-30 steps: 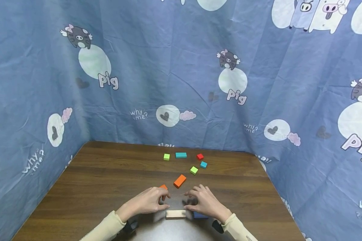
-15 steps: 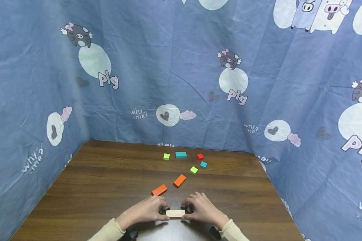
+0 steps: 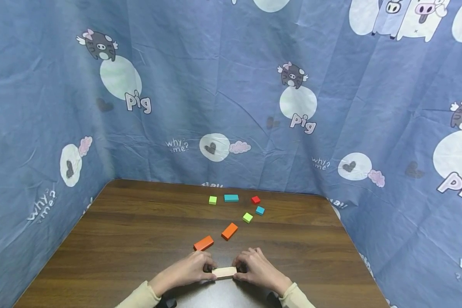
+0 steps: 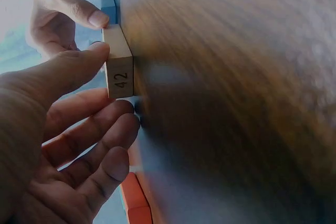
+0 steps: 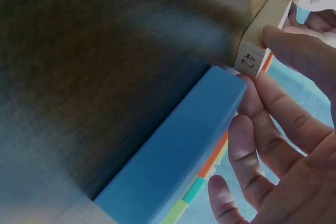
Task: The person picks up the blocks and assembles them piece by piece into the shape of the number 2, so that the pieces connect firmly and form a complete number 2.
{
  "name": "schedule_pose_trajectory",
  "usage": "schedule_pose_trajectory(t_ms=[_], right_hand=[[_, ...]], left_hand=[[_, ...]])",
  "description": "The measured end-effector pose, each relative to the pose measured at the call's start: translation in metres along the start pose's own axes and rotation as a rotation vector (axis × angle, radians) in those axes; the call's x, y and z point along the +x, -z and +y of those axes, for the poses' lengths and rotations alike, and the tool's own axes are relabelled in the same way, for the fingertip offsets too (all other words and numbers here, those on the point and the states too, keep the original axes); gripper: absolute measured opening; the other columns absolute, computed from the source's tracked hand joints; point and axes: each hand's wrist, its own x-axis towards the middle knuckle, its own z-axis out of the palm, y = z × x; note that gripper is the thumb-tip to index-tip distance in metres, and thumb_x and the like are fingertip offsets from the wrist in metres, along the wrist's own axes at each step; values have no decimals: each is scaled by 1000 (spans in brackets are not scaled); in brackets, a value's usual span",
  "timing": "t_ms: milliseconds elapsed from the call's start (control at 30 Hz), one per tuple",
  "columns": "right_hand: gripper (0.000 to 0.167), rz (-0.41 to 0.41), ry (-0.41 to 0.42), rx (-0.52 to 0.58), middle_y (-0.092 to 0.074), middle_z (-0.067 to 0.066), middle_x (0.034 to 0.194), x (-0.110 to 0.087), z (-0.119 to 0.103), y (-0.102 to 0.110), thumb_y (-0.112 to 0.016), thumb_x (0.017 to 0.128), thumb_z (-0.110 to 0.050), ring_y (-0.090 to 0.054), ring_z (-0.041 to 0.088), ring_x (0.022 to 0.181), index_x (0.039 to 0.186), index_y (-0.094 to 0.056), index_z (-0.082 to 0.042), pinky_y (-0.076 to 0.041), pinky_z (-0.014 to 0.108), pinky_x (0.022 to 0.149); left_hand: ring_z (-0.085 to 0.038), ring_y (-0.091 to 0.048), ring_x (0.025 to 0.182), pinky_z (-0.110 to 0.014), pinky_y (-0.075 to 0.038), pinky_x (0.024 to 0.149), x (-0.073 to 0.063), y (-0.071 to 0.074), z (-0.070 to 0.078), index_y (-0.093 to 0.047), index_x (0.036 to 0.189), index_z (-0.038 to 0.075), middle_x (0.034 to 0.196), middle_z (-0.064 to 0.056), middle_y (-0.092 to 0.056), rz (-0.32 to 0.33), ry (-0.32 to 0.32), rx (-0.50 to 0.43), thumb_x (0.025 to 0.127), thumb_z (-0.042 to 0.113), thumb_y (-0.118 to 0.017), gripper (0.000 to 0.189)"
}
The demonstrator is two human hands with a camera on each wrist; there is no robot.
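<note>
A pale wooden block point(image 3: 224, 272), stamped 42 on both ends, lies crosswise at the front of the table. My left hand point(image 3: 190, 268) pinches its left end between thumb and fingers; in the left wrist view the thumb point(image 4: 84, 64) presses on the block's near face. At the other end my right hand point(image 3: 259, 270) pinches it the same way. Whether the block still touches the table, I cannot tell. A long blue block point(image 5: 173, 145) lies beside the right fingers in the right wrist view; in the head view that hand hides it.
Just beyond my hands lie two orange blocks point(image 3: 203, 243), point(image 3: 229, 231). Farther back are green blocks point(image 3: 213, 200), point(image 3: 247, 217), a teal block point(image 3: 231, 198), a small blue block point(image 3: 259, 210) and a red one point(image 3: 256, 199). A patterned blue curtain point(image 3: 231, 107) surrounds the table's back and sides.
Both hands have come down and closed in on the wooden block's ends, gripping it. The block has since tilted slightly, its right end now higher in view. The blue block became hidden behind the right hand.
</note>
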Motion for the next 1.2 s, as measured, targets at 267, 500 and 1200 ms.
schedule_pose_trajectory(t_ms=[267,500,1200], right_hand=[[20,6,4,6,-62,-17,85,-2,1,0,-77,79,-35,-46,-1,84,94,-69,-24,-30,26,76],[19,-27,-40,20,-63,-16,85,2,5,4,-77,81,-34,-47,0,83,95,-69,-23,-31,28,78],[17,8,-97,0,-63,-15,84,18,24,5,-77,80,-33,-50,2,84,92,-70,-23,-32,32,79]], left_hand=[[8,-49,67,-11,-39,59,1,-4,1,-75,90,15,77,14,-58,26,-14,-23,81,25,-76,13],[5,-50,68,-12,-40,59,8,-7,0,-75,92,12,77,11,-57,31,28,-56,82,21,-75,14],[0,-51,71,-16,-41,62,33,-11,-10,-72,95,9,84,5,-61,96,53,-59,83,20,-75,16]])
